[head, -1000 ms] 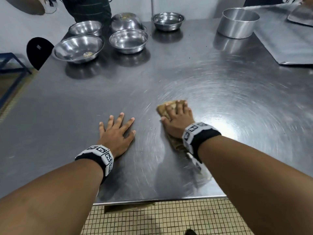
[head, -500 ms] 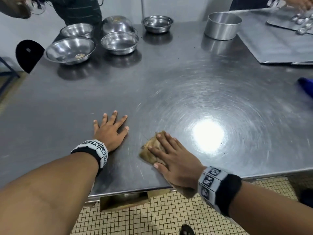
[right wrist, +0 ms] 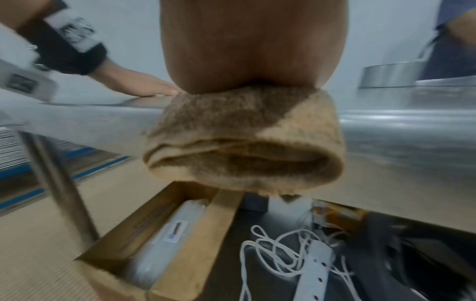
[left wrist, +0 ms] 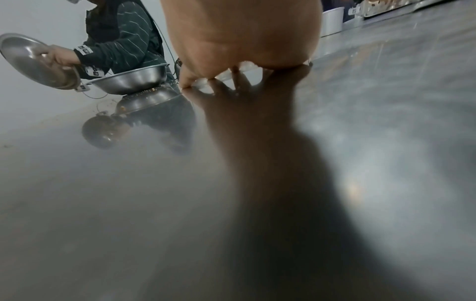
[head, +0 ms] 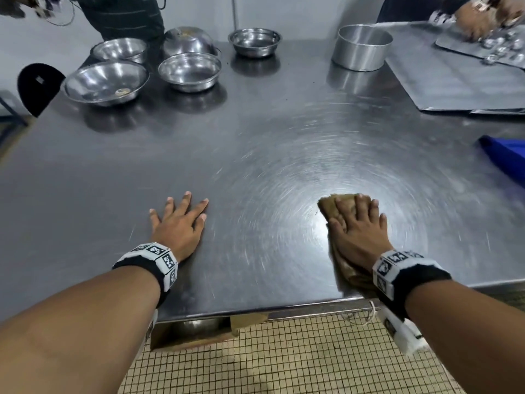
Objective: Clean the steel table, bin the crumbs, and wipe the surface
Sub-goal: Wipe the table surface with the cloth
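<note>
My right hand (head: pixel 358 223) lies flat, fingers straight, on a folded tan cloth (head: pixel 329 206) near the front right of the steel table (head: pixel 255 143). The cloth's rear fold (right wrist: pixel 244 142) hangs over the table's front edge under my wrist. My left hand (head: pixel 179 220) rests palm down with fingers spread on bare steel to the left, about a hand's length from the front edge. In the left wrist view the palm (left wrist: pixel 242 36) presses the tabletop. A bowl (head: pixel 106 82) at the far left holds some crumbs.
Several steel bowls (head: pixel 189 71) stand at the far left, a round tin (head: pixel 361 46) and flat trays (head: pixel 460 78) at the far right. A blue object (head: pixel 508 157) lies at the right edge. Other people work at the far side. A cardboard box (right wrist: pixel 159 234) and cables (right wrist: pixel 296 254) lie under the table.
My right hand slid the cloth from the front edge near my left hand out to the right and slightly forward. The left hand stayed flat in place.
</note>
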